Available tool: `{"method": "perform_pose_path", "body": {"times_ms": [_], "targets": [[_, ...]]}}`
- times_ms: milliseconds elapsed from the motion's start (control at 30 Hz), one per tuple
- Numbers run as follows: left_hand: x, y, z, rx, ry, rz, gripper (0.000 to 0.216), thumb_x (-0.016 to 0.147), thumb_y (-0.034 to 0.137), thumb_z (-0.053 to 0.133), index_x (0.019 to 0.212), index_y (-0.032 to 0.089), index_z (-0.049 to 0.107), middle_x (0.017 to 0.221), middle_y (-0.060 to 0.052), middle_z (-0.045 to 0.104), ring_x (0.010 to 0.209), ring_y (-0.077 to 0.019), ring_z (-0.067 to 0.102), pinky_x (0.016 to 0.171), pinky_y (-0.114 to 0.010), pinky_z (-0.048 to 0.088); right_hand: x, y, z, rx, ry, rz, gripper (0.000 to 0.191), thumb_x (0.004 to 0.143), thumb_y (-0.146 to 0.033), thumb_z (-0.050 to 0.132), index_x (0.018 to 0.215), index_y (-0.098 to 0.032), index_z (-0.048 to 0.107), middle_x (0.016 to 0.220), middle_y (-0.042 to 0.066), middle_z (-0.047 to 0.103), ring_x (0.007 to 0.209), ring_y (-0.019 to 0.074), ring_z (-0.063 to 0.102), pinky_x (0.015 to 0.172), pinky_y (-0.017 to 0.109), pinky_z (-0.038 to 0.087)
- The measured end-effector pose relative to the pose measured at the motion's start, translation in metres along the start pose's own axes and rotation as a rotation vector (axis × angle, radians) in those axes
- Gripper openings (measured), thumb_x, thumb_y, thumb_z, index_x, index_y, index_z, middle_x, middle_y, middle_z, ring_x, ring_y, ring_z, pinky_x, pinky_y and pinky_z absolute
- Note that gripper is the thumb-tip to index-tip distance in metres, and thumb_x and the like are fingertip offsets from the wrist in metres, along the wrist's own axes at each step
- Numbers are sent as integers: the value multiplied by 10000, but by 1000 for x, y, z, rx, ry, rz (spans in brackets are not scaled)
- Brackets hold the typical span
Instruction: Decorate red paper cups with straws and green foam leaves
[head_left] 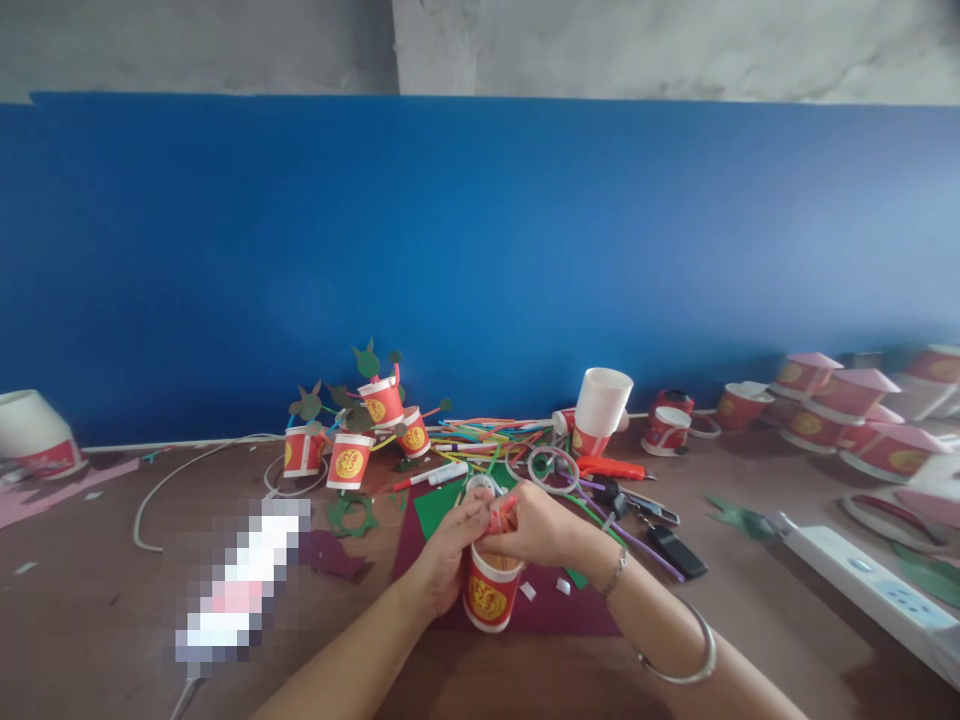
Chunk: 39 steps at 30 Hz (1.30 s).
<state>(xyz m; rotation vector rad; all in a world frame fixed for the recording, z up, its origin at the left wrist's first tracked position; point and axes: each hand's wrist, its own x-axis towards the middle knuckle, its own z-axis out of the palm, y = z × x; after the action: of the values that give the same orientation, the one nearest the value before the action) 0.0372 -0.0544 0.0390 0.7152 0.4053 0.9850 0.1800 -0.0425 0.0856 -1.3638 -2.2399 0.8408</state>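
My left hand (pixel 444 555) is wrapped round the side of a red paper cup (pixel 489 596) with a gold emblem, standing on a dark maroon sheet (pixel 540 612). At the cup's rim, the closed fingers of my right hand (pixel 534 528) pinch a small red piece (pixel 501 518); I cannot make out what it is. A bracelet and a bangle sit on my right wrist. Beyond the hands lie coloured straws (pixel 480 435), a roll of tape (pixel 553 468) and a green paper sheet (pixel 439 505).
Decorated red cups with green leaves (pixel 360 425) stand left of centre by the blue wall. A stack of white cups (pixel 601 402), red-handled cutter (pixel 611 467), keys (pixel 637 505), dark phone (pixel 676 551), power strip (pixel 870 580) and finished cups with pink lids (pixel 847 400) lie right. White cable (pixel 180 470) runs left.
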Motion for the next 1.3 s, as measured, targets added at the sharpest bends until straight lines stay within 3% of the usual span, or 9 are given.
{"method": "perform_pose_path", "body": {"times_ms": [167, 300, 400, 567, 667, 767, 933, 1100, 1300], "targets": [[2, 0, -1, 54, 43, 32, 248, 625, 302, 792, 763, 131, 676, 828, -23, 583, 724, -136, 588, 720, -252, 434, 1, 2, 3, -69, 28, -81, 408, 647, -257, 598, 422, -173, 268, 431, -74, 251, 459, 57, 230, 407, 210, 189], [4, -2, -4, 117, 105, 64, 242, 663, 343, 760, 746, 139, 660, 779, -14, 595, 691, -140, 587, 710, -264, 433, 4, 8, 5, -32, 46, -15, 411, 638, -265, 616, 417, -176, 282, 415, -78, 254, 447, 55, 228, 397, 210, 188], [7, -3, -7, 114, 164, 61, 255, 700, 380, 722, 770, 148, 644, 719, -13, 619, 651, -148, 590, 682, -274, 435, 4, 10, 1, 128, -20, 56, 367, 667, -314, 628, 446, -173, 372, 426, -67, 358, 429, 58, 323, 388, 194, 231], [8, 2, -7, 51, 218, -8, 376, 713, 487, 665, 803, 122, 651, 675, -43, 655, 592, -173, 608, 626, -295, 453, 6, 12, -9, 435, -49, 37, 321, 682, -453, 682, 649, -155, 569, 587, -21, 549, 547, 105, 525, 502, 203, 414], [8, 4, -6, 48, 232, -29, 439, 715, 532, 641, 848, 114, 655, 689, -64, 676, 615, -201, 633, 637, -319, 470, 7, 15, -10, 458, -13, 50, 311, 692, -456, 683, 725, -153, 617, 616, -7, 584, 573, 121, 556, 524, 216, 427], [10, 3, -8, 92, 212, 25, 452, 704, 529, 660, 902, 123, 644, 766, -73, 697, 710, -231, 659, 706, -346, 484, 7, 15, -8, 406, 11, 33, 256, 722, -397, 650, 665, -151, 608, 586, -12, 570, 552, 113, 534, 505, 212, 402], [12, 0, -19, 194, 236, 232, 517, 691, 549, 681, 1043, 192, 558, 989, -73, 680, 899, -242, 650, 801, -346, 479, 9, 11, -9, 377, 182, 44, 262, 737, -359, 606, 583, -156, 541, 527, -28, 533, 501, 100, 501, 472, 208, 368], [14, -2, -26, 460, 193, 291, 738, 560, 316, 839, 1175, 218, 442, 1139, -103, 619, 984, -256, 620, 833, -343, 474, 13, 16, -13, 388, 354, 51, 284, 743, -387, 609, 600, -145, 571, 556, -9, 550, 537, 117, 512, 498, 224, 393], [15, -1, -20, 520, 260, 331, 624, 643, 275, 780, 1153, 206, 427, 1132, -100, 622, 993, -233, 617, 842, -331, 476, 9, 19, -26, 662, 424, 34, 505, 803, -602, 480, 853, -130, 652, 661, 21, 574, 547, 106, 488, 454, 209, 341]]}}
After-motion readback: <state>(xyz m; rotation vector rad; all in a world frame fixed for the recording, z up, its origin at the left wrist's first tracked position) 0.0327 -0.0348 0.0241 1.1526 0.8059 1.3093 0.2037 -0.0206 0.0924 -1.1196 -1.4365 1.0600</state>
